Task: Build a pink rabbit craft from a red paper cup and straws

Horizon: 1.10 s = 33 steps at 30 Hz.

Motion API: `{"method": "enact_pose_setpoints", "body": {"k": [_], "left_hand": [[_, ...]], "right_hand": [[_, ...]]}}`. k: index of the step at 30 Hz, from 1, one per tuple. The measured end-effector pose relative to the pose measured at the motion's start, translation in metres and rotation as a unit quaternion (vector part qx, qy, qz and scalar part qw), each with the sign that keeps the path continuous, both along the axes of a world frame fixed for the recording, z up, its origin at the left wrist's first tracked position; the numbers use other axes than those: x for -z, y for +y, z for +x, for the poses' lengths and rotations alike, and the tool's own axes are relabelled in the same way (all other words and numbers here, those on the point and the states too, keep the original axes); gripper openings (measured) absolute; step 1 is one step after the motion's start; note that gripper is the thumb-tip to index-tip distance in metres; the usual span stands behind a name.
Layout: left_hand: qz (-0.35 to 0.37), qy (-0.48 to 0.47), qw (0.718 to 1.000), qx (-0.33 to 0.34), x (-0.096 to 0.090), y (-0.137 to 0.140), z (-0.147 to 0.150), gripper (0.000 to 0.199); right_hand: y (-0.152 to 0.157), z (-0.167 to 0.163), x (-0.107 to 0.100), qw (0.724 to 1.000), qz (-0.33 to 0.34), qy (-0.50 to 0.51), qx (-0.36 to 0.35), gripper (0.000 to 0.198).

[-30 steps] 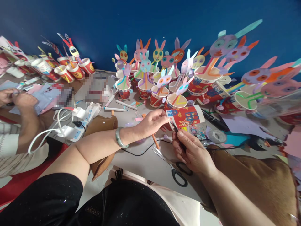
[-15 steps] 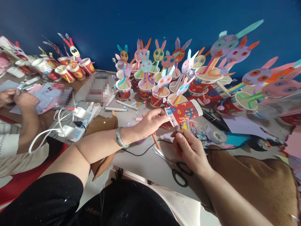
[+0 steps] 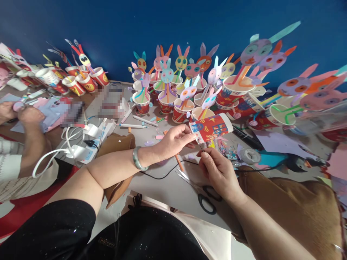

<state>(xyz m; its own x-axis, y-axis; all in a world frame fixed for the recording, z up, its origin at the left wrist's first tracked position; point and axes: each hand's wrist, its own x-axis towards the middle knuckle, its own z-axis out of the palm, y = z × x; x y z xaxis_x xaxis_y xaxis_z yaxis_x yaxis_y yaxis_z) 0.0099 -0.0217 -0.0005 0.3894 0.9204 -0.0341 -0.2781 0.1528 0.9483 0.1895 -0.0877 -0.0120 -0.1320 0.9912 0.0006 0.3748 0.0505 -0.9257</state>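
Note:
My left hand (image 3: pixel 177 141), with a bangle on its wrist, is closed on a red paper cup (image 3: pixel 211 128) printed with blue and yellow shapes. The cup lies on its side in the air, its white end pointing right. Between the thumb and fingers of my right hand (image 3: pixel 217 168) is a thin dark pointed tool (image 3: pixel 200 145). Its tip meets the cup's left end near my left thumb; whether it goes into the paper I cannot tell. A pair of scissors (image 3: pixel 199 189) with dark handles lies on the table below my hands, blades partly apart.
Several cups with paper rabbit heads (image 3: pixel 168 101) stand along the blue wall. Tape (image 3: pixel 251 156), paper scraps and a black cable lie to the right. Markers (image 3: pixel 134 126) and a power strip (image 3: pixel 89 153) are to the left, where a co-worker's hands (image 3: pixel 29 115) hold a round pinkish piece.
My hands hold the cup and tool in nearly the same place; the view shifts slightly. The co-worker's hands now show a round pinkish piece between them.

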Motion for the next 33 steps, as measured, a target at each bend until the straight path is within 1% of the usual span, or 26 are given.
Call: {"method": "enact_pose_setpoints", "body": {"k": [5, 12, 15, 18, 20, 23, 29, 33], "left_hand": [[0.011, 0.011, 1.000, 0.002, -0.0023, 0.0001, -0.0009, 0.037], [0.009, 0.026, 0.999, 0.019, -0.0045, -0.0005, -0.0007, 0.039], [-0.003, 0.023, 1.000, 0.016, -0.0037, -0.0007, -0.0010, 0.040], [-0.031, 0.011, 0.999, 0.026, -0.0021, -0.0002, -0.0015, 0.043], [-0.050, 0.003, 0.998, 0.034, -0.0012, 0.0001, -0.0015, 0.044], [-0.067, -0.009, 0.997, 0.030, -0.0006, -0.0001, -0.0008, 0.044], [-0.082, -0.021, 0.996, 0.024, -0.0008, -0.0011, 0.0005, 0.044], [-0.086, -0.022, 0.996, 0.024, -0.0012, -0.0013, 0.0005, 0.044]], "right_hand": [[-0.0006, 0.0003, -0.0031, 0.999, 0.019, -0.034, 0.005, 0.046], [0.0011, 0.0021, -0.0073, 0.999, -0.001, -0.050, -0.004, 0.045], [0.0017, 0.0025, -0.0083, 0.999, -0.020, -0.034, -0.018, 0.045], [0.0022, 0.0030, -0.0079, 0.999, -0.024, -0.023, -0.026, 0.044], [0.0025, 0.0032, -0.0072, 0.999, -0.020, -0.023, -0.027, 0.043], [0.0029, 0.0033, -0.0060, 0.999, -0.008, -0.037, -0.026, 0.042], [0.0015, 0.0026, -0.0043, 0.997, 0.024, -0.073, -0.003, 0.038], [0.0004, 0.0016, -0.0055, 0.998, 0.019, -0.068, -0.002, 0.038]]}}
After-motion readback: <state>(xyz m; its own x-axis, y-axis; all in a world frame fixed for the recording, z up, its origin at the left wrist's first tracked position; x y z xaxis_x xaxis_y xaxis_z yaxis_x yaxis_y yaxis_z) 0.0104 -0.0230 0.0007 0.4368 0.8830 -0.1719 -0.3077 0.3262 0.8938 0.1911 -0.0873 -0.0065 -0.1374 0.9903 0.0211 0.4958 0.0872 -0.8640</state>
